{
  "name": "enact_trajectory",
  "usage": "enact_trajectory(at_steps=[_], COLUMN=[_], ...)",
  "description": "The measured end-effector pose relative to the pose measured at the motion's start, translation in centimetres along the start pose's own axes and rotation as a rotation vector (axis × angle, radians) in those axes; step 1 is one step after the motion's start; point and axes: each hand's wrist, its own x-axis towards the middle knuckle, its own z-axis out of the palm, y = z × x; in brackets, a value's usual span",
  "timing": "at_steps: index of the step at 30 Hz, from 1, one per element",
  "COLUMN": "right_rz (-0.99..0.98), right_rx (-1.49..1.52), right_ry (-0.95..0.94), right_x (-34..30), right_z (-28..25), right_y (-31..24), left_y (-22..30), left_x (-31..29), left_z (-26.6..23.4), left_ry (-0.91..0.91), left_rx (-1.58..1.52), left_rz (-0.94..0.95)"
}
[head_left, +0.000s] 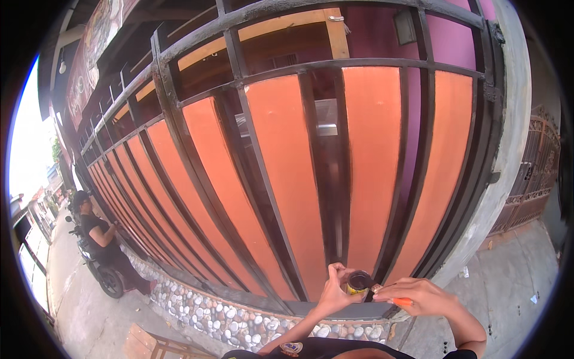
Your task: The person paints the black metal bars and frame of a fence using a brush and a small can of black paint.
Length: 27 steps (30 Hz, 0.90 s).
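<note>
Orange panels fill the head view: a tall fence (299,179) of flat orange slats set behind dark metal bars runs away to the left, standing on a low base faced with rounded pebbles (239,314). At the right end a grey concrete post (508,149) closes the fence, with an ornate dark gate (535,173) beyond it and a pale concrete pavement (508,287) below.

Low in the middle, the left hand (333,293) holds a small paint can (358,281), yellow on the side and dark inside, up close to the bars; its fingers are curled tight around the can's wall. Just to the right, the right hand (418,296) pinches a brush (391,296) with an orange handle, fingers closed together on the handle, the tip lying at the can's rim. Both forearms rise from the lower edge, above a black shirt.

Far to the left, another person in dark clothes sits on a parked motor scooter (98,266) beside the fence. A wooden frame (149,344) lies on the ground near the lower left.
</note>
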Motion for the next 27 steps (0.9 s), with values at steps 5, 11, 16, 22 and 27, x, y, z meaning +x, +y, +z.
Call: enact_trajectory(at_steps=[5, 11, 16, 22, 27], right_rz=[-0.013, 0.005, -0.060, 0.023, 0.053], right_rx=[0.021, 0.148, 0.564, 0.556, 0.388], right_ry=[0.239, 0.285, 0.615, 0.785, 0.842], right_x=[2.0, 5.2, 7.9, 11.1, 10.6], right_z=[0.3, 1.9, 2.9, 4.8, 3.5], right_y=[0.1, -1.4, -1.2, -0.4, -0.8], left_y=[-0.3, 1.7, 2.6, 2.4, 2.0], left_x=[0.0, 0.7, 2.9, 4.1, 4.5], left_z=[-1.9, -7.0, -9.7, -12.2, -12.8], left_ry=[0.055, 0.034, -0.001, 0.003, -0.021], left_rx=[-0.066, 0.004, -0.126, -0.072, -0.114], left_rz=[0.005, 0.088, 0.114, 0.170, 0.134])
